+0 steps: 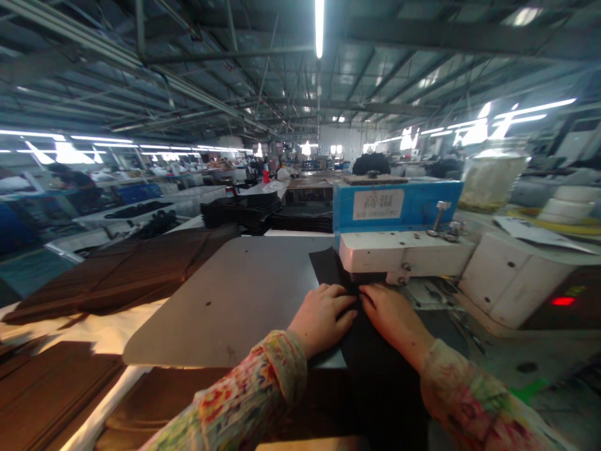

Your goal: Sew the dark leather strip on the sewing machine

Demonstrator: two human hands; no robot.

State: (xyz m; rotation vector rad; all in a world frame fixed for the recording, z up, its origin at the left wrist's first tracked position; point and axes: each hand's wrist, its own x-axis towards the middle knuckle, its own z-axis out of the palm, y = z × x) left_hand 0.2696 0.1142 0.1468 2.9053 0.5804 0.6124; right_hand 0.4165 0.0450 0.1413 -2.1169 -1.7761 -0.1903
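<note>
I've got both palms down: my left hand (323, 316) and right hand (393, 318) lie flat, fingers spread, gripping nothing, pressing the black strip (370, 369) onto the grey table plate (225, 300), right under the blue-and-white machine head (399, 232).

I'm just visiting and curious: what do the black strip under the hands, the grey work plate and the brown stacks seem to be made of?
Black strip: probably a matte, limp fabric or leather-like sheet; it lies flat with no shine under the left hand and right hand.
Grey plate: likely smooth metal or laminate, rigid, with a dull sheen.
Brown stacks: flat, stiff-looking sheets, perhaps leather or board; unclear.
</note>
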